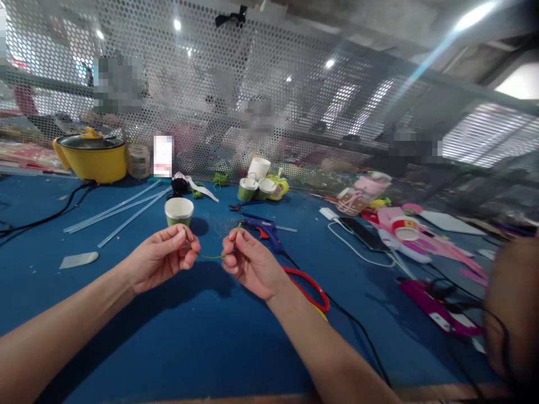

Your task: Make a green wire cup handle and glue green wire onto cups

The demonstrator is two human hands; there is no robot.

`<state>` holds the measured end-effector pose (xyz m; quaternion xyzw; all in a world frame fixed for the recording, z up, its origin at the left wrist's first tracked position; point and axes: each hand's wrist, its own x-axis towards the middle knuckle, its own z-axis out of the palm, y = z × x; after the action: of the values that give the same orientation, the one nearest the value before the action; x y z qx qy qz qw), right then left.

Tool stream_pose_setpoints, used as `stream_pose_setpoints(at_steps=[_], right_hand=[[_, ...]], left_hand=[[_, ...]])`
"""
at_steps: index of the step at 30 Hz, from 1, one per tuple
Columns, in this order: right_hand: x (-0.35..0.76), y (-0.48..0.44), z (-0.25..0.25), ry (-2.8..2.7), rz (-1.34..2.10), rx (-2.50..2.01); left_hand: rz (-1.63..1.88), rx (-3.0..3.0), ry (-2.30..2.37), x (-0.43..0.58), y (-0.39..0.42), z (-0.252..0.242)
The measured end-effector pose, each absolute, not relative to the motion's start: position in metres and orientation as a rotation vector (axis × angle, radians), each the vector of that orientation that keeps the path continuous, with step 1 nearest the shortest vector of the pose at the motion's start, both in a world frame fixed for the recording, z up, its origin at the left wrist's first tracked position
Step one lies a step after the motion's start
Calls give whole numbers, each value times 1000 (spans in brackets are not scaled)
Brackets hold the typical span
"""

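My left hand point(162, 255) and my right hand point(250, 261) are raised over the blue table point(202, 336), each pinching one end of a thin green wire point(210, 256) that sags between them. The wire's right end sticks up past my right fingertips. A small green paper cup point(179, 211) with a white inside stands just behind my left hand. A blue glue gun point(263, 227) lies on the table right behind my right hand.
Red-handled scissors point(311, 289) lie under my right wrist. Long clear glue sticks point(122, 210) lie at the left, a yellow pot point(90, 157) at the back left. More cups point(255, 182), a phone point(364, 233), cables and pink craft pieces point(421, 235) fill the right. A perforated metal screen point(252, 73) stands behind.
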<state>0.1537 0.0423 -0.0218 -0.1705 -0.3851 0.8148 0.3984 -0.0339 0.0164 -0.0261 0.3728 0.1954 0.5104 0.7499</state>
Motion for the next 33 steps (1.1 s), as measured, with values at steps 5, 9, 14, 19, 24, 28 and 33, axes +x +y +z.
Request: stream_pose_setpoints(at_steps=[5,9,14,19,24,28,33], right_hand=[[155,39,-20,-1113,2092,-381],[156,39,-20,-1224,2111,-385],[157,39,-21,-1298,2107,-414],[157,39,-21,-1313,2105,-446],[156,40,-23,-1261,2066,-476],[155,43,-25,-1165,2036,-484],[155,46,-26,-1102,2026,-538]], left_hand=[[1043,859,450,-36,16,-25],[1004,893,479,-38,17,-23],[942,921,526,-40,18,-23],[905,926,554,-41,18,-23],[955,915,569,-40,20,-22],[1031,864,591,-40,23,-25],[1074,807,607,-38,22,-26]])
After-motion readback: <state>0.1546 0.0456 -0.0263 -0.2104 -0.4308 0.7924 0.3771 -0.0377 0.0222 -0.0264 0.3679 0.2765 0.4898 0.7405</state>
